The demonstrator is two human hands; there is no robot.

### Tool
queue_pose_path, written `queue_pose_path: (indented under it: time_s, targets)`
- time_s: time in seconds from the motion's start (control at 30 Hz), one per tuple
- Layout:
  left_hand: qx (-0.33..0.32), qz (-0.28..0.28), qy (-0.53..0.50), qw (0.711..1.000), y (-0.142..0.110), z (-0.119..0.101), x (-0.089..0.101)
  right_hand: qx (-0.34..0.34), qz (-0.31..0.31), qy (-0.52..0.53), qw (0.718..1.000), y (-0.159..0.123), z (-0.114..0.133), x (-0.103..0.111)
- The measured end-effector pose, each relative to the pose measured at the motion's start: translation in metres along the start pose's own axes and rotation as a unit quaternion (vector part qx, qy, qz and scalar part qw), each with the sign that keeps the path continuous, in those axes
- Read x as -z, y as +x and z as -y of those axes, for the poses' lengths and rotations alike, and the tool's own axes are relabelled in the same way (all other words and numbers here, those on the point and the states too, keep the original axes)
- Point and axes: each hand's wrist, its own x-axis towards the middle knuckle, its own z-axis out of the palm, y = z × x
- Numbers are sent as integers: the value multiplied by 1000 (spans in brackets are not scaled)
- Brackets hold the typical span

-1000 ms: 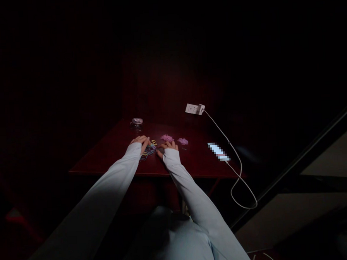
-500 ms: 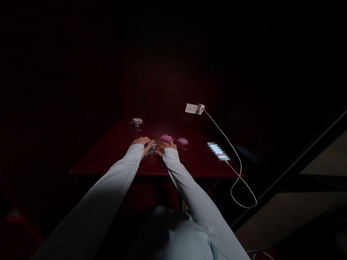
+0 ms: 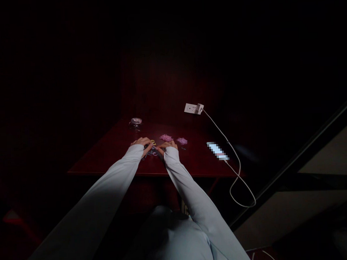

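Note:
Both my hands are low over the dark red table, at a small loose heap of thin elastic bands (image 3: 155, 154) in greyish lavender, with yellow loops (image 3: 153, 142) at its far side. From the left, my left hand (image 3: 141, 142) reaches over the heap with fingers bent and drawn together. My right hand (image 3: 168, 145) comes in from the other side, thumb and fingertips pinched close to the left fingertips. Anything between the fingertips is too small and dark to make out. Just beyond my right hand lie a pink heap (image 3: 166, 137) and a lilac heap (image 3: 182, 141) of similar small strands.
A clear lidded jar (image 3: 136, 123) stands at the table's back left. To the right lies a lit phone (image 3: 217, 150), its white cable (image 3: 239, 161) looping past the table edge up to a charger in the wall socket (image 3: 191, 108). The table's front edge (image 3: 106, 173) is near me.
My right fingertips have moved slightly up and closer to my left ones. More of the lavender loops now show below them. The view has shifted a little.

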Motion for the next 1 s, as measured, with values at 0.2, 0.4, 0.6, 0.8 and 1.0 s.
queue_pose_path:
  time_s: [0.2,0.4,0.6,0.8,1.0]
  targets:
    - [-22,15,9,1000,-1,2,-1,5,-9,25,1000,-2,1,2]
    - [-30,10,-6,999,-2,3,-2,-2,-14,32,999,-1,1,0]
    - [-43,30,-17,998,0,1,4,-5,-2,44,999,-2,1,-2]
    - [-45,45,-23,998,1,0,7,-4,0,50,999,-3,0,-4]
    - [-48,49,-24,997,0,-1,6,-9,0,56,998,-1,-1,-5]
